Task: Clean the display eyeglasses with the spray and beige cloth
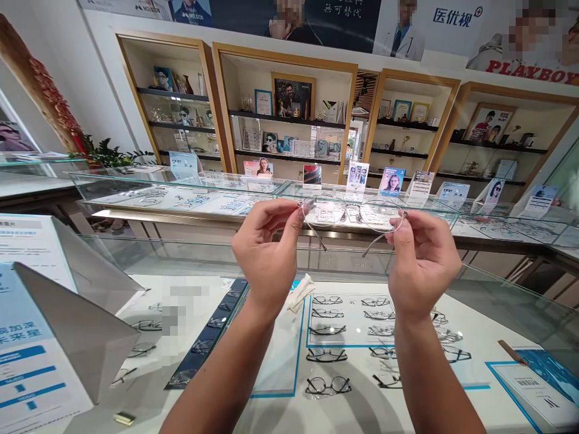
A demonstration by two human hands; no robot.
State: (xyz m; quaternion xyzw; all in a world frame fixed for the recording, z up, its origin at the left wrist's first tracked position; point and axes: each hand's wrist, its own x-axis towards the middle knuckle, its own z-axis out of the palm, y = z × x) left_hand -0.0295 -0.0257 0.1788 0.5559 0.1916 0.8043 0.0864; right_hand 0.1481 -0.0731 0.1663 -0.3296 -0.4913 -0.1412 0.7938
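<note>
I hold a thin-rimmed pair of glasses (353, 212) up at chest height above a glass display counter (497, 301). My left hand (266, 247) pinches the frame's left end near the hinge. My right hand (423, 259) pinches the right end. Both temples are unfolded and point down and toward me. Through the lenses I see the shelving behind. Below my hands, inside the counter, lie rows of glasses (328, 386) on white and blue trays.
Two folded paper signs (40, 337) stand on the counter at the left. A second glass counter (181, 187) with small advert cards runs across the middle. Wooden wall shelves (289, 120) with pictures and trophies line the back. A small brass piece (123, 418) lies near the front edge.
</note>
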